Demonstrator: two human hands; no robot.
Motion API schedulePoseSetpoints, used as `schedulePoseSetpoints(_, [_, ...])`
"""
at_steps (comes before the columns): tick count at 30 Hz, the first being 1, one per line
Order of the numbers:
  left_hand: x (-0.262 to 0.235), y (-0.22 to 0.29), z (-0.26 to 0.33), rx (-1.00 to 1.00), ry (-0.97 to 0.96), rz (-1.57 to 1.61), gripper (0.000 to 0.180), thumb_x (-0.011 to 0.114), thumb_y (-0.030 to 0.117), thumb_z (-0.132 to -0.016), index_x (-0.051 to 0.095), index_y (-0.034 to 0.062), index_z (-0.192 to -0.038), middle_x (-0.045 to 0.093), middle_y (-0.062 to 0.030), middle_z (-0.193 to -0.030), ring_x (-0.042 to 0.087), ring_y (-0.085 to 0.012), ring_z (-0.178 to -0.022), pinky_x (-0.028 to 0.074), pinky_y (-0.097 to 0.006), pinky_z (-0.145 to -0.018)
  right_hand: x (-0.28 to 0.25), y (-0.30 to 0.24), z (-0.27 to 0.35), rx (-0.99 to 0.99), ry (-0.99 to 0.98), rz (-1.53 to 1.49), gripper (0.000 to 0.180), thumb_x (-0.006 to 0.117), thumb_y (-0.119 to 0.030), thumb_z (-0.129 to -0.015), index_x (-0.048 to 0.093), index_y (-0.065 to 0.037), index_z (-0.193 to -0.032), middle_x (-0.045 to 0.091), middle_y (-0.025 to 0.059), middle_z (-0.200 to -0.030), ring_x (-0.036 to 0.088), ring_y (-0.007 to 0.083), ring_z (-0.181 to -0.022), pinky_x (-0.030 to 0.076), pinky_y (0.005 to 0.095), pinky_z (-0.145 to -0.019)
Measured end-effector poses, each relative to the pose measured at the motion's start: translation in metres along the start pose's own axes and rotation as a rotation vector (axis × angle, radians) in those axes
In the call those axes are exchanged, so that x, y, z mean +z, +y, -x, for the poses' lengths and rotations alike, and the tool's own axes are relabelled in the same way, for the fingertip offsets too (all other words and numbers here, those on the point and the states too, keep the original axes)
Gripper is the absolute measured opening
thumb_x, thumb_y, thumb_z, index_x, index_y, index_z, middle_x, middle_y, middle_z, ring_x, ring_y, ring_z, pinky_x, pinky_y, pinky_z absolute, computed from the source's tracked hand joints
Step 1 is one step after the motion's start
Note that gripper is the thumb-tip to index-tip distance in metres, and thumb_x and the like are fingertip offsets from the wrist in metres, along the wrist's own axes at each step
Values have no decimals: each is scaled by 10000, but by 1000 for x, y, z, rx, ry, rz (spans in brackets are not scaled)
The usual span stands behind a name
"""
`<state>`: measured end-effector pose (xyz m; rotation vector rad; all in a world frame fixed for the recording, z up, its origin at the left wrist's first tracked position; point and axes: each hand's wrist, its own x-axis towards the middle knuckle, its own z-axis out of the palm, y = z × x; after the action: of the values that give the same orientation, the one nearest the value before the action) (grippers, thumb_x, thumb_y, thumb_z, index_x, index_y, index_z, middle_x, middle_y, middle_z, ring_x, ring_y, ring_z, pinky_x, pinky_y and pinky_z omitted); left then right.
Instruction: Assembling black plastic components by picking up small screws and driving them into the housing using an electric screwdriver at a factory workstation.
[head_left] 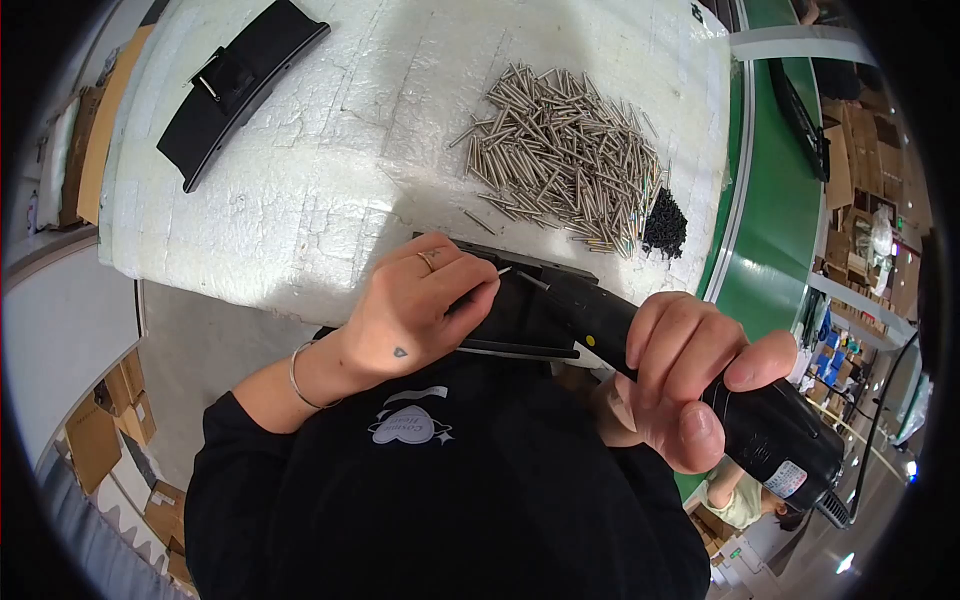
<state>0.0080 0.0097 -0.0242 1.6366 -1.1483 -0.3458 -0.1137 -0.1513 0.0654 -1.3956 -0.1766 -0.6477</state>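
Note:
My right hand [690, 380] is wrapped round a black electric screwdriver [780, 430], its cord leaving the rear end. The screwdriver lies slanted, its thin bit pointing left at a black plastic part [525, 310] at the table's near edge. My left hand [425, 305] is closed over the left of that part, thumb and forefinger bent together. A small pale tip shows at the fingertips, close to the bit; I cannot tell whether it is a nail or a held piece. The fingers hide much of the part.
A heap of metal pins [565, 150] lies on the white foam-covered table [330, 190], with a small pile of black screws [664, 225] beside it. Another curved black part [240, 95] rests at far left. A green belt [765, 270] runs along the right.

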Motion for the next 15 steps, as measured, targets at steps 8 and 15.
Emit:
schedulePoseSetpoints(8, [-3, 3, 3, -9, 10, 10, 153, 684, -59, -721, 640, 5, -853, 599, -104, -731, 586, -275, -667, 486, -338, -584, 0, 0, 1, -30, 12, -17, 368, 617, 3, -759, 377, -114, -1012, 532, 16, -633, 522, 141, -485, 454, 299, -483])
schedulePoseSetpoints(15, [-4, 11, -5, 77, 33, -60, 279, 722, -45, -665, 674, 22, -932, 617, -86, -909, 580, -273, -787, 495, -337, -643, 0, -11, 1, -95, -30, -41, 352, 662, -30, -752, 406, -118, -977, 567, 4, -627, 547, 131, -495, 477, 284, -493])
